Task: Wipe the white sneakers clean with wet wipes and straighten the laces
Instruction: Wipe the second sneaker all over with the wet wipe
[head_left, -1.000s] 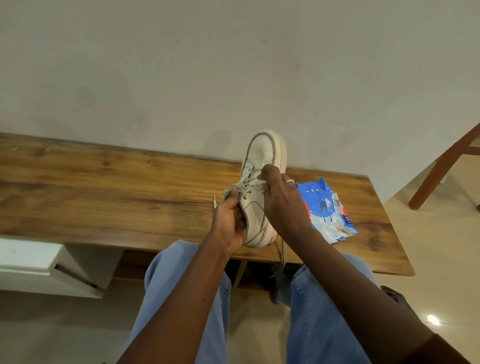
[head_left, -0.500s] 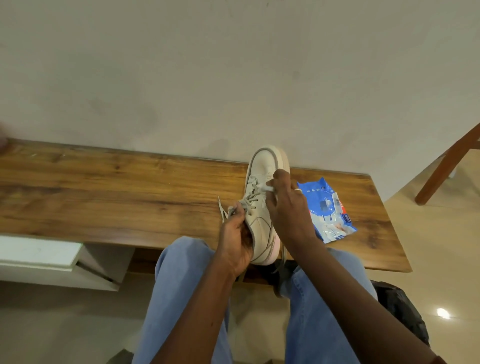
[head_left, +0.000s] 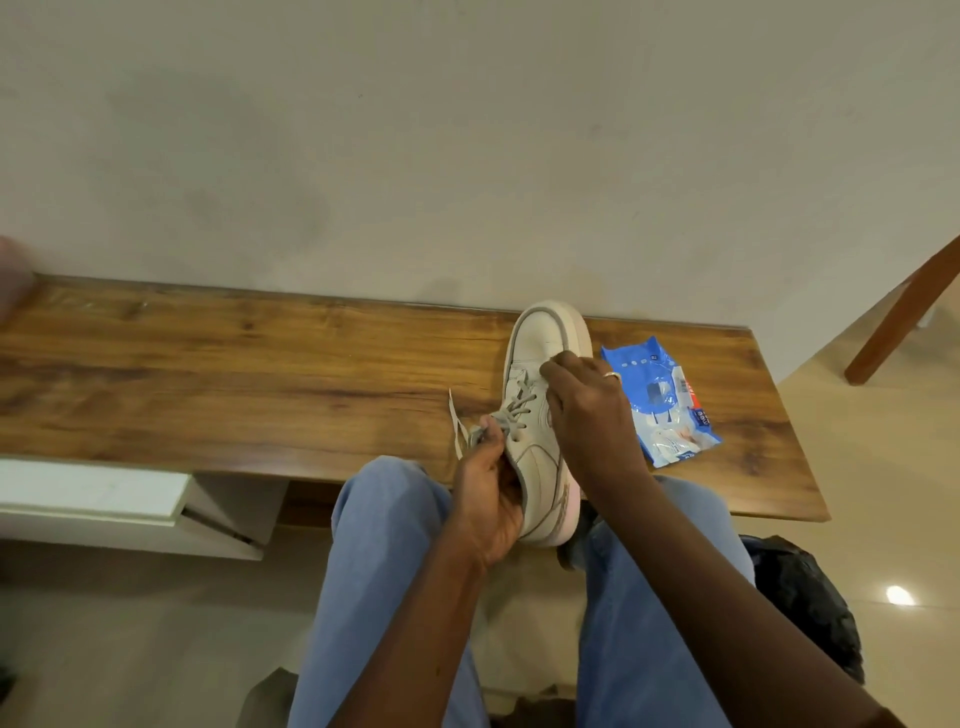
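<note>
One white sneaker (head_left: 537, 338) stands on the wooden bench (head_left: 260, 374), toe toward the wall, heel over the front edge between my knees. My left hand (head_left: 485, 499) holds the shoe's left side near the heel and pinches the grey lace ends (head_left: 460, 423), which stick out to the left. My right hand (head_left: 587, 415) lies over the tongue with its fingertips curled onto the upper laces (head_left: 522, 400); whether it pinches a lace is hidden. A blue and white pack of wet wipes (head_left: 662, 402) lies flat just right of the shoe.
The bench runs along a plain wall. A white drawer unit (head_left: 104, 499) sits under its left part. A wooden chair leg (head_left: 904, 322) stands at the far right, and a black bag (head_left: 810, 597) lies on the floor by my right knee.
My right hand has slid from the middle laces up toward the toe end. The left hand keeps the lace ends. The view has tilted, so the shoe sits lower in frame.
</note>
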